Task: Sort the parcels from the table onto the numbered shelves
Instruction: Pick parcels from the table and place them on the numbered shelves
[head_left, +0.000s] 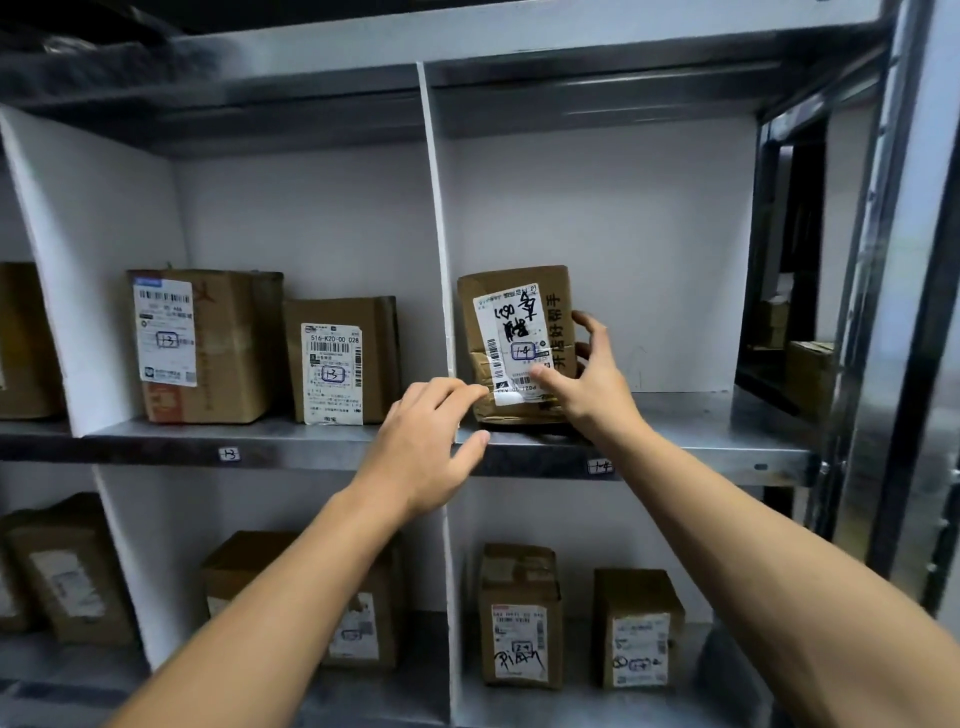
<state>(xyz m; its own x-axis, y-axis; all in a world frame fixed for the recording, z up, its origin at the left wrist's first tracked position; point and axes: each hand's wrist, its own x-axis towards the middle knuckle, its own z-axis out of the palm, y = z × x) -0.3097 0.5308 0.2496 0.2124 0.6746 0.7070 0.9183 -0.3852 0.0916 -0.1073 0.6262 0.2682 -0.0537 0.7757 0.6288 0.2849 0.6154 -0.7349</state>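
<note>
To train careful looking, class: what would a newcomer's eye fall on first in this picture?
A brown parcel marked 1-4 stands in the upper right compartment, above the matching shelf tag. The right hand grips its right edge, while the left hand touches its lower left corner. Left of the divider stand a big box and a smaller box, both marked 1-3.

One wide-angle view from the person's head faces a grey metal shelving rack (322, 444) with white divider panels (436, 234) square on, about level with its middle shelf. It stands near: the left hand (421, 441) and right hand (587, 379) reach that shelf from the lower edge, and straight lines bow toward the borders.
</note>
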